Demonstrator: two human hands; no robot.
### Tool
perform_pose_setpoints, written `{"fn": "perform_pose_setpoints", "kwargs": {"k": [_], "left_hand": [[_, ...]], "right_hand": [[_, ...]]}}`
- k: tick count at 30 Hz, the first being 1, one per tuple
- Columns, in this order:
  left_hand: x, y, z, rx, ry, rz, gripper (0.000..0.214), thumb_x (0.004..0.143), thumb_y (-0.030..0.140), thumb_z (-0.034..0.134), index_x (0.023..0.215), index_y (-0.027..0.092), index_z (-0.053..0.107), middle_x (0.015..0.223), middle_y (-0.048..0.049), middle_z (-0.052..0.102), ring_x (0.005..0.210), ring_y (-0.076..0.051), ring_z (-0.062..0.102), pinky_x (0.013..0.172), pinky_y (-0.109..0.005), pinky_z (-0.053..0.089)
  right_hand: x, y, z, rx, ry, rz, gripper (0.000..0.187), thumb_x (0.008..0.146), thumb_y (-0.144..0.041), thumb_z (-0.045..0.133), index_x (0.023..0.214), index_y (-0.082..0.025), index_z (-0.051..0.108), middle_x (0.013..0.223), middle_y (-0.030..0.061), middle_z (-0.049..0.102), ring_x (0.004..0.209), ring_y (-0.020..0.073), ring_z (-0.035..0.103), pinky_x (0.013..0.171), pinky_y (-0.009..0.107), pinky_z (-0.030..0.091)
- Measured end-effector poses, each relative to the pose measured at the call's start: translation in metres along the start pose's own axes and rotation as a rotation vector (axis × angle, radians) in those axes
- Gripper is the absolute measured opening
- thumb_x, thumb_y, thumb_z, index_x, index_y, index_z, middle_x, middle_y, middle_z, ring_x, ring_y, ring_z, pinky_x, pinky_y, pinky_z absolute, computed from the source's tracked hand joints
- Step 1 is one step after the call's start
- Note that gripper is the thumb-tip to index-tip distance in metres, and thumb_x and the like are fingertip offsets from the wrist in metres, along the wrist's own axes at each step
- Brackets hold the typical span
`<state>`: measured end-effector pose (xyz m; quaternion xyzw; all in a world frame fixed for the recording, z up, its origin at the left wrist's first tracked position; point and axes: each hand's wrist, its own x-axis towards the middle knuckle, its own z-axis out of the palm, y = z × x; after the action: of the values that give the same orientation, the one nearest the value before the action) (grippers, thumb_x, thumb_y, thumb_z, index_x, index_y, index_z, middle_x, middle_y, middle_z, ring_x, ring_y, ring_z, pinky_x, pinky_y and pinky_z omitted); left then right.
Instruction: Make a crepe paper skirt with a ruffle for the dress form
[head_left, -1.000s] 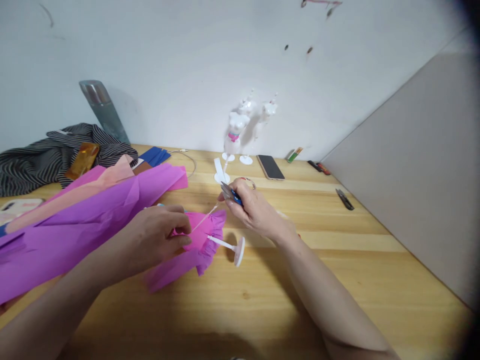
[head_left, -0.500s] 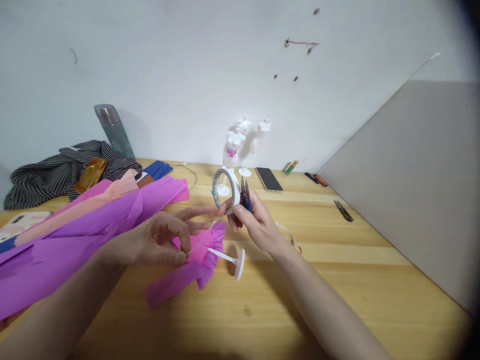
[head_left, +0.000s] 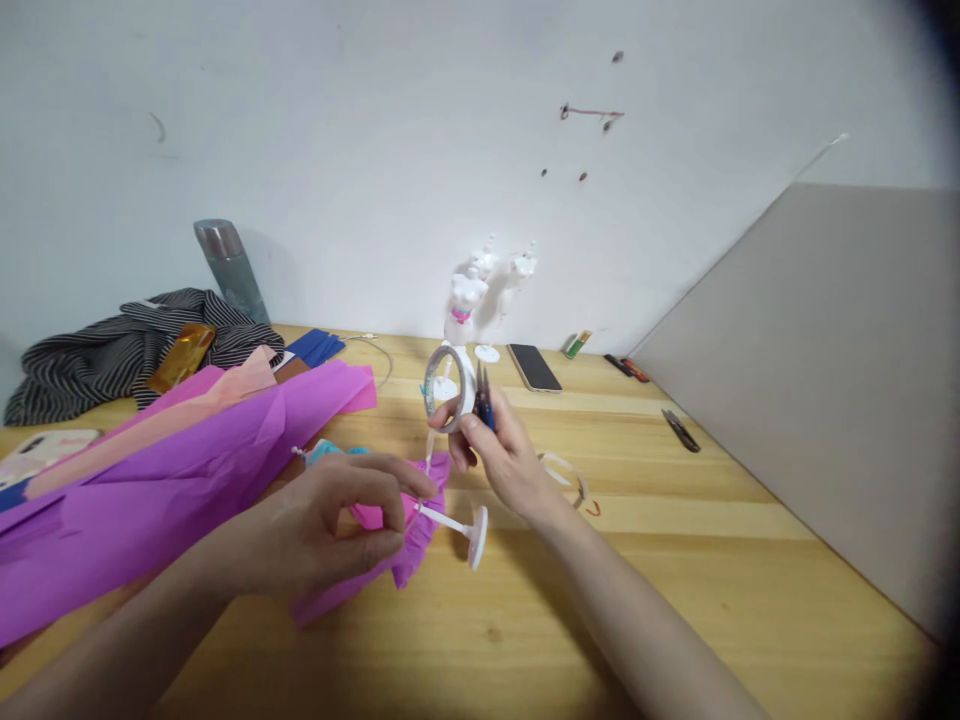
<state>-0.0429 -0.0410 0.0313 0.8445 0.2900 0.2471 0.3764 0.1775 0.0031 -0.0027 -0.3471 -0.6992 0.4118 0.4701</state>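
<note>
My right hand (head_left: 504,455) is closed around a roll of white tape (head_left: 467,398) and small blue-handled scissors (head_left: 485,405), whose tips point up. From the roll a narrow strip of tape (head_left: 430,450) runs down toward my left hand (head_left: 337,520), its thumb and forefinger pinched together on the strip's end. Under that hand a small mannequin lies on its side, its white stand (head_left: 475,538) toward the right. Purple crepe paper (head_left: 409,562) is gathered around it as a skirt, with pink paper beside it. Its blue upper part (head_left: 322,451) shows behind my left hand.
Purple paper sheets (head_left: 187,465) spread over the left side, near a striped cloth (head_left: 112,345) and a bottle (head_left: 232,275). White mannequins (head_left: 466,295) stand by the wall. A phone (head_left: 534,367), a white band (head_left: 570,475) and black snips (head_left: 680,430) lie to the right.
My left hand has moved right and slightly down, closer to the mannequin's stand, and its outstretched fingers have drawn in from the roll. The blue upper part has come into view.
</note>
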Motion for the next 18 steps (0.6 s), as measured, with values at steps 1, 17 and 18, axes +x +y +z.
{"fn": "perform_pose_setpoints", "kwargs": {"k": [1,17,18], "left_hand": [[0.0,0.001,0.001,0.0,-0.019,0.009,0.014,0.086,0.017,0.055,0.074,0.018,0.062,0.113,-0.0073,0.066,0.109,-0.017,0.058,0.09,-0.026,0.046],[0.0,0.008,0.003,-0.047,-0.028,0.064,0.015,0.084,0.009,0.053,0.074,0.018,0.06,0.106,-0.0053,0.067,0.102,-0.015,0.06,0.073,-0.02,0.046],[0.001,0.008,0.003,-0.042,-0.03,0.08,0.014,0.083,0.009,0.054,0.074,0.018,0.06,0.107,-0.005,0.066,0.1,-0.015,0.061,0.074,-0.021,0.046]], "right_hand": [[0.001,0.003,0.001,0.111,0.036,0.032,0.017,0.095,-0.036,0.039,0.095,-0.022,0.049,0.076,-0.0004,0.058,0.048,0.0094,0.044,0.049,0.026,0.036],[0.004,0.016,0.008,0.316,0.122,0.071,0.018,0.093,-0.035,0.046,0.087,-0.02,0.053,0.084,0.0001,0.062,0.044,0.0045,0.041,0.044,0.023,0.027],[0.004,0.016,0.008,0.328,0.129,0.075,0.019,0.092,-0.036,0.046,0.087,-0.019,0.054,0.08,-0.0005,0.062,0.043,0.0047,0.04,0.043,0.023,0.026]]}}
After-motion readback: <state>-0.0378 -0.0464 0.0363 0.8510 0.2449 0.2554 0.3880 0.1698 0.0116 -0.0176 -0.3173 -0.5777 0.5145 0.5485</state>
